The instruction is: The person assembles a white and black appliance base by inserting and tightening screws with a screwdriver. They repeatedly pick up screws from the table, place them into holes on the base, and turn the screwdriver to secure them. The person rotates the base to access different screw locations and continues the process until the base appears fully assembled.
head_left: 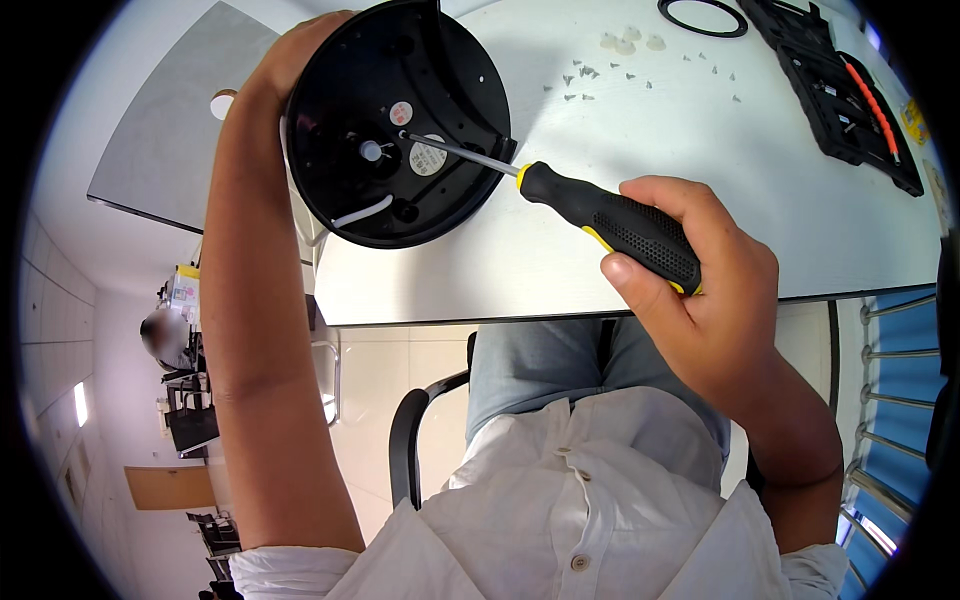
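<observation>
Hands (715, 250) hold dimpled screwdriver (570, 200), glossy round housing (355, 110).

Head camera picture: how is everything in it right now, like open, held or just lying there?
Black round housing: open side facing the camera
Screwdriver: held, tip inside the housing
Right hand: closed around the screwdriver's handle
Left hand: at the housing's edge, fingers mostly hidden
Tool case: open on the white table
Black ring: lying flat
Small grey pieces: loose, scattered
Whitish pieces: loose, clustered
</observation>
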The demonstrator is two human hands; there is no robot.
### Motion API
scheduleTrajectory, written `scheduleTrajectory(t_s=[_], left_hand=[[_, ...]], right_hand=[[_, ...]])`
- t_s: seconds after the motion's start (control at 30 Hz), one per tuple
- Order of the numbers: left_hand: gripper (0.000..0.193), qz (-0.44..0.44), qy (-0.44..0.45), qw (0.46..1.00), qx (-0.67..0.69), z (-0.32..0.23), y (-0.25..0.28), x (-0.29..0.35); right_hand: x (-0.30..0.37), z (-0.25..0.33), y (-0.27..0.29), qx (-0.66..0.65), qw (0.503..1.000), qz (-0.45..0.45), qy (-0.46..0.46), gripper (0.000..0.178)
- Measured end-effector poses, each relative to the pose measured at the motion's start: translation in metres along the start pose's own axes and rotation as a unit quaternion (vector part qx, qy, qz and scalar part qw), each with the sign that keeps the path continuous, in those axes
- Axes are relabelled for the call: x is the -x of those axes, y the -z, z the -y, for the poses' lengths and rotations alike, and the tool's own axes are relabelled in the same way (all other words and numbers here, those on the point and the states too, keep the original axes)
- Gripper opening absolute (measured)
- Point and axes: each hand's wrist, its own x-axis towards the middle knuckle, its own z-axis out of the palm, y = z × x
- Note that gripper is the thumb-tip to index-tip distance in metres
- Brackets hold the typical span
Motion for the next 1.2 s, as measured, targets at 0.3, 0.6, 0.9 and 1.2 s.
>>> scheduleTrajectory(t_s=[0.3, 0.6, 0.9, 1.2], left_hand=[[0.036, -0.038, -0.035, 0.993, -0.105, -0.001, 0.002, 0.001], [0.043, -0.232, -0.013, 0.956, -0.182, 0.023, 0.026, 0.031], [0.079, -0.259, -0.183, 0.948, 0.03, -0.022, -0.061, 0.14], [0.078, -0.242, -0.192, 0.948, 0.082, -0.011, -0.064, 0.165]], right_hand=[[0.028, -0.028, 0.038, 0.099, 0.986, -0.086, 0.1, 0.037], [0.013, -0.07, 0.087, 0.222, 0.973, 0.065, 0.013, 0.042], [-0.008, -0.092, 0.083, 0.342, 0.936, 0.077, 0.012, 0.038], [-0.032, -0.059, 0.002, 0.281, 0.956, 0.043, 0.071, 0.071]])
